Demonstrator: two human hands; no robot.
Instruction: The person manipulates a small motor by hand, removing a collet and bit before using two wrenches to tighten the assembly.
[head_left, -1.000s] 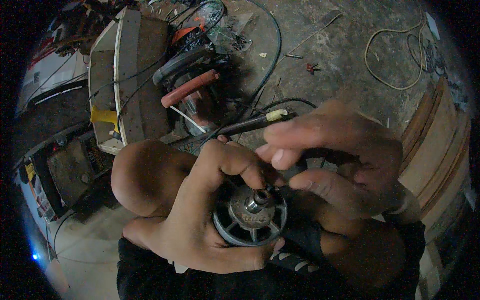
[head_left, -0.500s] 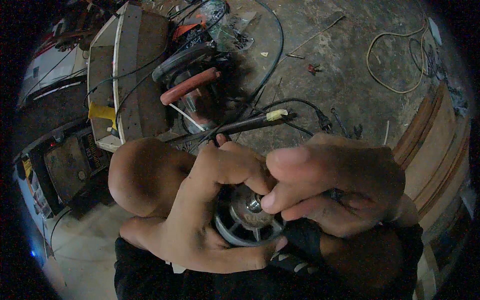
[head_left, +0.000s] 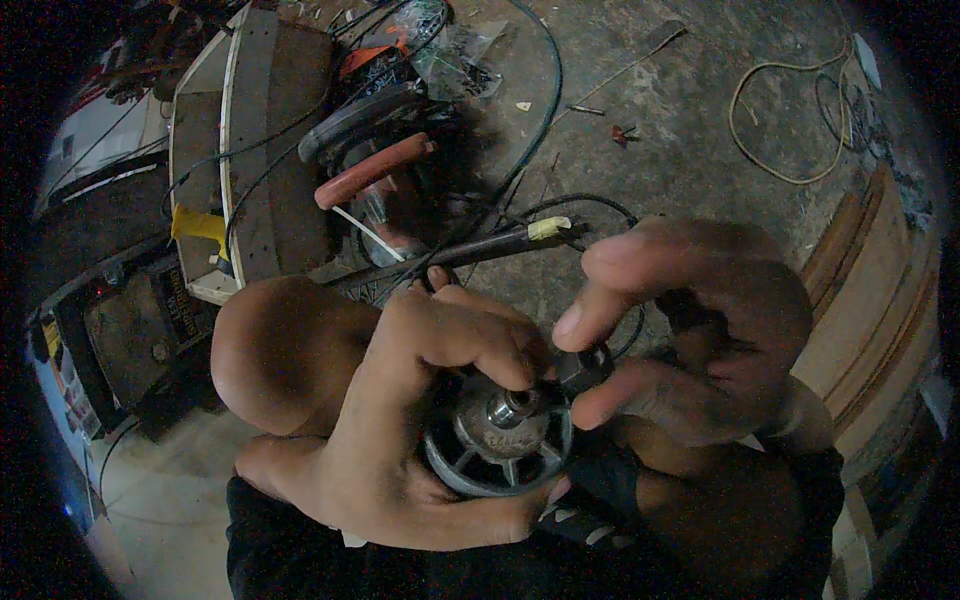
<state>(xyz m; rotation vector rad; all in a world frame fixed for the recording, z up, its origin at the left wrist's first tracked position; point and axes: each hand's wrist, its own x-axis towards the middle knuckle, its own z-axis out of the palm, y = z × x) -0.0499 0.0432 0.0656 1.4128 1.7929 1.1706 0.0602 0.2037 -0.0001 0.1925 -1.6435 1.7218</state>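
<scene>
My left hand (head_left: pixel 370 430) wraps around a round grey power-tool head (head_left: pixel 500 465), with the thumb and fingers on opposite sides of its rim. Spokes run inside the rim, and a shiny metal spindle (head_left: pixel 507 405) stands up at the middle. Just to the right of the spindle, my right hand (head_left: pixel 710 330) pinches a small dark nut-like piece (head_left: pixel 585 372) between its fingertips. A hole shows in that piece, which is apart from the spindle. The lower body of the tool is hidden by my left hand and dark clothing.
Ahead lies a circular saw (head_left: pixel 375 175) with a red handle, among cables. A wooden box (head_left: pixel 275 150) and a yellow-handled tool (head_left: pixel 200 228) are at the left, above a dark machine (head_left: pixel 140 335). Curved wooden boards (head_left: pixel 875 310) lie right; a coiled cord (head_left: pixel 740 110) rests on the floor.
My right hand has drawn back from the spindle, up and right, with its fingers wider apart. The dark nut-like piece and the bare spindle top now show. My left hand keeps its grip.
</scene>
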